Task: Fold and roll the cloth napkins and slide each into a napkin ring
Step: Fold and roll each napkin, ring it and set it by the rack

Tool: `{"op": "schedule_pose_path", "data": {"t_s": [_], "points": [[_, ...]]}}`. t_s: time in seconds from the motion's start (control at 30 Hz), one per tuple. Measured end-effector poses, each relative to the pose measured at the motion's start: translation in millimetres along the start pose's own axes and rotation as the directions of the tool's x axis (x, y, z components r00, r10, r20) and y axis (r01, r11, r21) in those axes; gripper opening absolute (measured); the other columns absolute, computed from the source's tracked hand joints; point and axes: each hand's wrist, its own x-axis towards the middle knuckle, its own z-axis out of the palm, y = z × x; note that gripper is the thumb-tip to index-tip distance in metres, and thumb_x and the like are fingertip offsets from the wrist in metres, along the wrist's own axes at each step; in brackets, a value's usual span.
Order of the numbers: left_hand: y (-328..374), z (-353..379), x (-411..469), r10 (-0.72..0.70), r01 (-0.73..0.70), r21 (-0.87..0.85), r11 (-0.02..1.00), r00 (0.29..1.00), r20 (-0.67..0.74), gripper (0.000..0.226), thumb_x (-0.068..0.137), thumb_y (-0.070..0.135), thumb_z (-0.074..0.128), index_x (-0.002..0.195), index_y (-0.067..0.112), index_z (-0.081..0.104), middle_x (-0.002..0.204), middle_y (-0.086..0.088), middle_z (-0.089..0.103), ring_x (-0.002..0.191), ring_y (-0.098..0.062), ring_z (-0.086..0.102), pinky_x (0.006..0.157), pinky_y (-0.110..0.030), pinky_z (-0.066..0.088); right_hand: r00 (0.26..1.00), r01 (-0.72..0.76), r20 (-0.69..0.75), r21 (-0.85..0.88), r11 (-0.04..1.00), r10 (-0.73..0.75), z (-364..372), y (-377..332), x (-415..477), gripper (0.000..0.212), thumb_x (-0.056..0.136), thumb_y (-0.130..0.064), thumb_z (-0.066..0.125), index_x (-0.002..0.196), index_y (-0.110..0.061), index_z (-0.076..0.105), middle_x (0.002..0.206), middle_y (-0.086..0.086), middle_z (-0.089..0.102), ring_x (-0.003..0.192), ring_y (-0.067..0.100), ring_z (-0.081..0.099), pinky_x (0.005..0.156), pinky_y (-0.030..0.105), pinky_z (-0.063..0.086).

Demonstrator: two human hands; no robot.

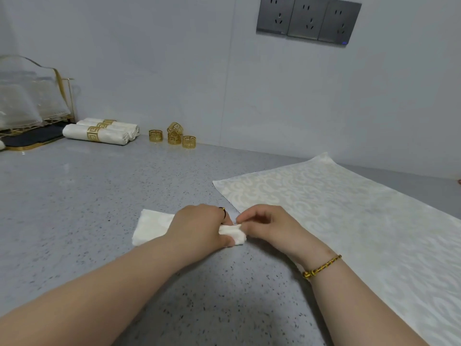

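On counter [99,196], left hand [197,227] curls over rolled napkin [152,227]; right hand [269,228] pinches its right end. Just beside, rightward: flat napkin [336,208]. 4 loose rings [174,139] near wall [174,71].

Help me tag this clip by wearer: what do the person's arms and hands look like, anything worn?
Both forearms are bare, no sleeves in view. The left hand wears a dark ring with a gold glint. The right hand shows no ring; its wrist carries a thin gold bracelet, braided or beaded. No gloves or watch.
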Motion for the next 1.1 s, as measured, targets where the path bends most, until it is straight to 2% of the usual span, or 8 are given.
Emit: {"op": "schedule_pose_path", "data": {"t_s": [0.1,0.23,0.4,0.6,0.7,0.83,0.97,1.1], "points": [[-22,-2,-2,0.007,-0.003,0.051,0.999,0.997,-0.081,0.032,0.086,0.045,0.053,0.115,0.033,0.056,0.111,0.008,0.063,0.104,-0.013,0.055,0.056,-0.007,0.018,0.981,0.036,-0.190,-0.062,0.997,-0.047,0,4,3,0.014,0.086,-0.009,0.057,0.085,-0.022,0.063,0.090,-0.010,0.060,0.084,0.002,0.053,0.074,0.007,0.038],[-62,-15,-4,-0.068,0.081,0.077,0.994,0.985,-0.160,0.032,0.088,0.046,0.051,0.117,0.035,0.057,0.110,0.006,0.064,0.101,-0.014,0.056,0.053,-0.006,0.019,0.991,-0.009,-0.130,-0.308,0.951,-0.033,4,16,7,0.018,0.088,-0.013,0.055,0.105,-0.016,0.063,0.107,-0.008,0.054,0.104,0.004,0.047,0.082,0.007,0.030],[-116,-26,-1,-0.201,0.239,0.139,0.961,0.949,-0.245,0.037,0.090,0.045,0.048,0.123,0.031,0.055,0.115,-0.001,0.063,0.106,-0.019,0.055,0.075,-0.025,0.034,0.984,-0.058,-0.177,-0.283,0.958,0.007,8,19,9,0.015,0.088,-0.010,0.056,0.088,-0.023,0.064,0.096,-0.012,0.060,0.091,0.000,0.053,0.072,-0.005,0.033],[-145,-22,5,-0.304,0.301,-0.056,0.952,0.909,-0.284,0.035,0.085,0.044,0.056,0.117,0.031,0.059,0.112,-0.001,0.065,0.104,-0.019,0.056,0.070,-0.023,0.029,0.965,-0.083,-0.262,-0.328,0.941,-0.006,15,7,37,0.019,0.087,-0.005,0.054,0.078,-0.021,0.061,0.078,-0.014,0.059,0.073,0.003,0.054,0.062,-0.002,0.036],[-152,-17,8,-0.305,0.284,-0.115,0.952,0.918,-0.253,0.033,0.084,0.045,0.058,0.114,0.033,0.059,0.111,0.003,0.064,0.103,-0.016,0.056,0.073,-0.022,0.031,0.974,-0.063,-0.223,-0.462,0.885,-0.047,20,-3,87,0.012,0.089,-0.012,0.053,0.095,-0.018,0.062,0.095,-0.009,0.058,0.095,0.009,0.053,0.069,0.007,0.032],[-160,-12,12,-0.256,0.247,-0.069,0.967,0.939,-0.227,0.033,0.086,0.049,0.052,0.117,0.037,0.054,0.110,0.009,0.062,0.101,-0.011,0.054,0.073,-0.020,0.029,0.989,-0.077,-0.146,-0.636,0.768,-0.022,40,-11,180,0.032,0.092,-0.018,0.048,0.123,-0.012,0.054,0.131,0.006,0.051,0.122,0.022,0.044,0.098,0.025,0.033],[-168,-4,13,-0.205,0.198,-0.056,0.979,0.935,-0.291,0.034,0.085,0.054,0.046,0.116,0.043,0.052,0.104,0.015,0.061,0.082,-0.005,0.044,0.060,-0.008,0.025,0.985,-0.114,-0.171,-0.725,0.679,-0.017,63,-7,264,0.041,0.096,-0.022,0.042,0.135,-0.013,0.041,0.142,0.012,0.037,0.131,0.030,0.032,0.105,0.034,0.030],[-171,-1,16,-0.191,0.185,-0.048,0.982,0.939,-0.285,0.035,0.083,0.059,0.043,0.114,0.044,0.053,0.101,0.018,0.060,0.087,-0.005,0.048,0.077,-0.018,0.035,0.979,-0.098,-0.194,-0.722,0.685,-0.065,78,-7,313,0.050,0.095,-0.015,0.041,0.142,-0.014,0.026,0.148,0.013,0.021,0.132,0.033,0.024,0.106,0.035,0.027]]}}
